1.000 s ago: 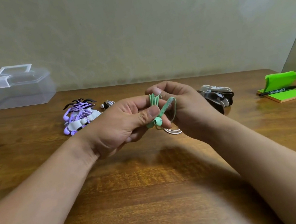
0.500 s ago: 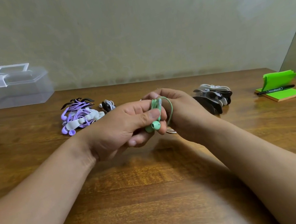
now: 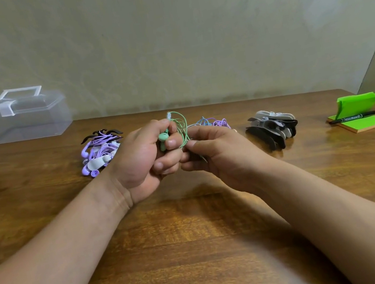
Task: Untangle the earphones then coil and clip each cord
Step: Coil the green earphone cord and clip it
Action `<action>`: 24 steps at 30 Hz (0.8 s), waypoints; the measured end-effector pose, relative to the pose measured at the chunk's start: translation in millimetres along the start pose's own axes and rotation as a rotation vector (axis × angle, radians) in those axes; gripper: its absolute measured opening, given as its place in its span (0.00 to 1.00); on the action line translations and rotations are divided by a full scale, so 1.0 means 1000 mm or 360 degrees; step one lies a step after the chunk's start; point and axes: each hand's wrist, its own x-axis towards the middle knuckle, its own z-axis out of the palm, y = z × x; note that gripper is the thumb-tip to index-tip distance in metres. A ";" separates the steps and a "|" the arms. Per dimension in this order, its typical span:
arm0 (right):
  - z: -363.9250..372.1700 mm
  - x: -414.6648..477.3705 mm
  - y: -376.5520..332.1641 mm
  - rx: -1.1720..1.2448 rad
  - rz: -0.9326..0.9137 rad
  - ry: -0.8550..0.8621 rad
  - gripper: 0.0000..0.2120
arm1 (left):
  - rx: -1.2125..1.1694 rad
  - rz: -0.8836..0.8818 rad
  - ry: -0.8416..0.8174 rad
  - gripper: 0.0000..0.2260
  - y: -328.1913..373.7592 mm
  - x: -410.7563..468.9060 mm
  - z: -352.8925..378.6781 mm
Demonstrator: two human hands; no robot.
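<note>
L hand (image 3: 143, 157) grip clamped round green earphones (image 3: 163, 136), bud showing btwn fingers, cord loops sticking up. R hand (image 3: 219, 152) grip pinches the green cord. Both above table (image 3: 197, 243), left of clip pile (image 3: 271, 129); blue-purple tangle (image 3: 212, 121) also left of clip pile, behind R hand.

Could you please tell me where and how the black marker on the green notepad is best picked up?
Pinch the black marker at mid-barrel, coming down from above with thumb and finger across its length. It lies flat and crosswise on the green notepad with its top exposed, so a top-down pinch looks easiest.
</note>
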 end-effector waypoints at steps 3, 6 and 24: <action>-0.001 -0.003 -0.004 -0.0136 0.0023 0.0088 0.08 | 0.0083 0.0122 0.0081 0.09 -0.001 0.001 -0.001; 0.004 -0.008 -0.005 -0.0523 -0.0018 0.0122 0.07 | 0.0169 0.0184 0.0170 0.09 -0.004 0.001 0.002; 0.010 -0.016 -0.018 -0.1017 -0.0435 0.0554 0.06 | 0.1546 0.0357 0.0358 0.11 -0.019 0.004 -0.004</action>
